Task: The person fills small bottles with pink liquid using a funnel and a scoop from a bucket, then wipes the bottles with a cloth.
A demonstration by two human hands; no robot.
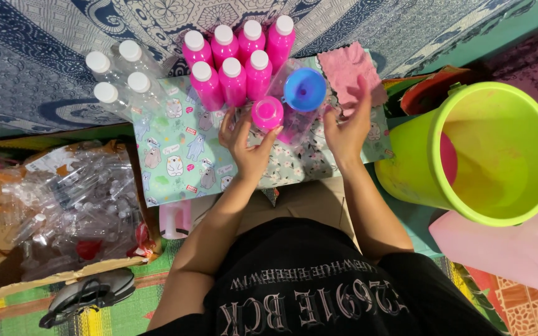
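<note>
Surroundings: bottles, bucket, cloths

Seven capped pink bottles (235,59) in two rows; four clear white-capped bottles (118,78) left of them; pink cloth (349,70); lime bucket (481,155) at right; pink jug (505,249) below it; bag of empty bottles (73,208) at left; patterned mat (182,155).

Left hand (248,144) grips pink bottle (267,114); blue funnel (304,89) beside.

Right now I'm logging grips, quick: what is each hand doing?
Left hand: closed around an uncapped pink plastic bottle.
Right hand: open, fingers on a clear bottle with a blue funnel.
</note>
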